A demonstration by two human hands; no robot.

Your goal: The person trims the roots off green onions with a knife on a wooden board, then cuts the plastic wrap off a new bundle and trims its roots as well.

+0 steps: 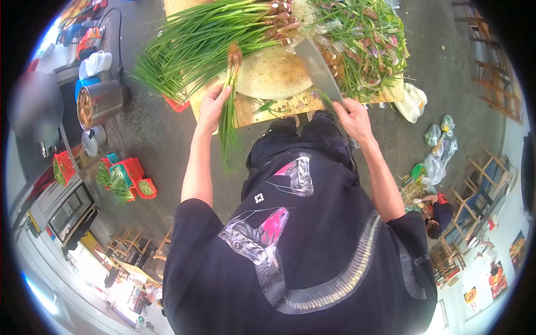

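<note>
My left hand [215, 104] is closed round a small bunch of spring onions [229, 106]. Their reddish root ends point up and the green leaves hang down past the table's front edge. In my right hand [353, 118] is the handle of a cleaver [319, 68], its broad blade tilted up and to the left. Between the two hands lies a round pale chopping board [273, 75] on a wooden table [268, 111]. Many more spring onions [218, 39] are piled at the left and back, bulbs to the right. A heap of trimmings [365, 50] covers the right side.
Red baskets of greens [132, 170] stand on the floor at left, near a large metal pot [100, 103]. Right of the table lie a white bag [412, 103] and several plastic bags [438, 162]. Another person [438, 216] crouches at far right.
</note>
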